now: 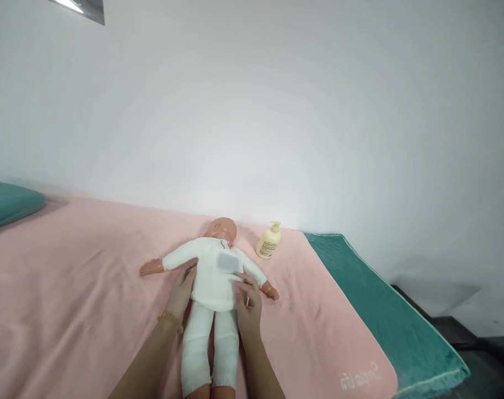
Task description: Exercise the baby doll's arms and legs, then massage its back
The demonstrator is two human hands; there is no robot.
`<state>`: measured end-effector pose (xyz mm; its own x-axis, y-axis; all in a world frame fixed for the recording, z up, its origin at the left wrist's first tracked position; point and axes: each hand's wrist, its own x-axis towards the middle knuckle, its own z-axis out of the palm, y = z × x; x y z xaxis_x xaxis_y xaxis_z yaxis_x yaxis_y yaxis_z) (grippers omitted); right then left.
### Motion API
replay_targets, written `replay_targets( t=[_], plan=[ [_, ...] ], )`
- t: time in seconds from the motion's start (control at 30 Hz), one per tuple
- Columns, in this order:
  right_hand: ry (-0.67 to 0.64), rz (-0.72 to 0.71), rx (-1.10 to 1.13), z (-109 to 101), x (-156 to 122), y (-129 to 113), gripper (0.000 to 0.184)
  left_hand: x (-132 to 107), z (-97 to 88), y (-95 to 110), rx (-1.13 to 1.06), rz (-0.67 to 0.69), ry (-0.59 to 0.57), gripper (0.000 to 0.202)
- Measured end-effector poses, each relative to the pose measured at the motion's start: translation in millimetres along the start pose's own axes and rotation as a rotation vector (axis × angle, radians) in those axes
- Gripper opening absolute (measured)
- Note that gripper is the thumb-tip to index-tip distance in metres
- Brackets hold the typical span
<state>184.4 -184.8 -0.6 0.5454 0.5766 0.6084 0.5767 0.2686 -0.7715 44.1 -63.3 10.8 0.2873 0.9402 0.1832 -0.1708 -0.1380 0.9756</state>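
A baby doll (216, 274) in a white top and white trousers lies on its back in the middle of the view. Its bare head points away toward the wall, its legs run toward the camera, and both arms are spread out to the sides. The person's two hands flank its trunk at about waist height. The left hand (181, 289) is open, with the fingers stretched flat against the doll's side just under its outstretched arm, touching the white cloth. A thin bracelet (171, 320) circles that wrist. The right hand (247, 305) is pressed to the opposite side, near the hem of the top and just below the doll's other arm. Its fingers are bent and resting on the fabric; whether they pinch the cloth or only touch it cannot be told. Both forearms come up from the bottom edge, one on either side of the doll's legs. The doll rests on a pink blanket (69, 288) that bears pale lettering at its near right corner. A cream pump bottle (269, 240) lies tilted on the blanket just beside the doll's head, apart from both hands. A teal mattress (385, 310) shows beyond the blanket's right edge, and a teal pillow (6, 202) sits at the far left. A plain white wall (252, 111) stands behind.
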Motion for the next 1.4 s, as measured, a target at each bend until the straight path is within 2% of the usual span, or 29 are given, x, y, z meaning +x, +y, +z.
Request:
replay_targets(
  t=[0.07, 0.13, 0.17, 0.23, 0.3, 0.33, 0.4, 0.53, 0.7, 0.8, 0.93, 1.07, 1.4],
  plan=[
    [0.065, 0.018, 0.057, -8, -6, 0, 0.024, -15, -11.0, -9, 0.058, 0.010, 0.102, 0.043],
    [0.078, 0.034, 0.081, -12, -10, -3, 0.029, -28, -18.2, -13, 0.127, 0.174, 0.157, 0.041],
    [0.067, 0.037, 0.084, -13, -11, -5, 0.032, -33, -19.5, -12, 0.157, 0.306, 0.118, 0.039],
    [0.011, 0.035, 0.075, -12, -12, -9, 0.035, -40, -17.8, -7, 0.197, 0.566, -0.078, 0.033],
    [-0.071, 0.033, 0.054, -10, -11, -12, 0.036, -42, -12.2, 1, 0.236, 0.687, -0.295, 0.031],
    [-0.105, 0.041, 0.043, -9, -10, -13, 0.036, -42, -9.1, 4, 0.258, 0.694, -0.367, 0.031],
    [-0.146, 0.077, 0.026, -6, -9, -12, 0.036, -41, -4.1, 7, 0.298, 0.644, -0.439, 0.034],
    [-0.172, 0.166, 0.018, 0, -7, -6, 0.032, -37, -1.5, 2, 0.350, 0.505, -0.443, 0.043],
    [-0.202, 0.167, 0.023, 3, -4, -6, 0.030, -33, -0.5, -2, 0.410, 0.416, -0.434, 0.050],
    [-0.203, 0.158, 0.001, 2, -4, -9, 0.031, -35, 0.1, 0, 0.422, 0.430, -0.418, 0.049],
    [-0.168, 0.096, -0.019, -1, -7, -11, 0.035, -41, -2.1, 2, 0.416, 0.551, -0.388, 0.040],
    [-0.103, 0.055, -0.026, -2, -8, -11, 0.037, -44, -5.3, 2, 0.464, 0.638, -0.305, 0.034],
    [-0.170, 0.134, -0.138, 8, -1, -6, 0.043, -34, -3.3, -1, 0.545, 0.458, -0.347, 0.043]
  ],
)
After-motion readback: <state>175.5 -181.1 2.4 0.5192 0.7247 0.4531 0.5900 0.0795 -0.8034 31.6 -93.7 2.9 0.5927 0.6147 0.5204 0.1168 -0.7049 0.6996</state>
